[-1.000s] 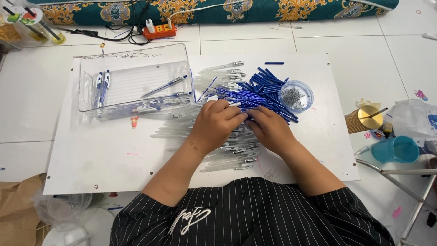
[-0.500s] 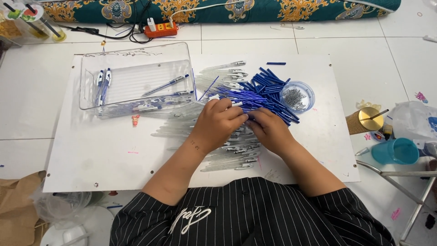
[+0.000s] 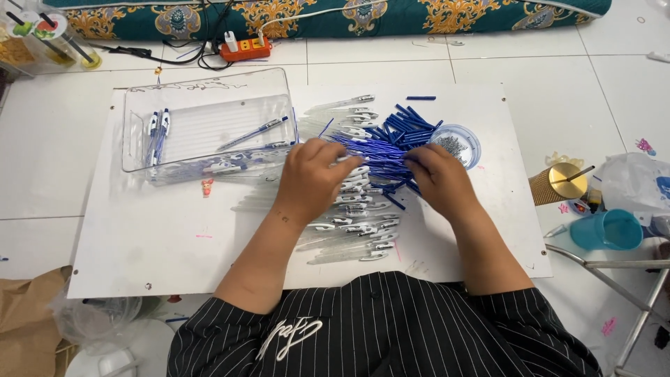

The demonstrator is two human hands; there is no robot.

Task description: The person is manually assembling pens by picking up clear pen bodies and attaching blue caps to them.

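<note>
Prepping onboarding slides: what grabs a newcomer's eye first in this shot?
The heap of thin blue pen refills at the middle of the white board, with the left hand and right hand working at it. Next, the clear plastic tray holding a few assembled pens at upper left.

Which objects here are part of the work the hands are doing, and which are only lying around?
Part of the work:
left hand and right hand on the blue refills
clear pen barrels
clear tray with finished pens
small round dish
white board

Lying around:
orange power strip
teal cup
gold-lidded cup
brown paper bag
</note>
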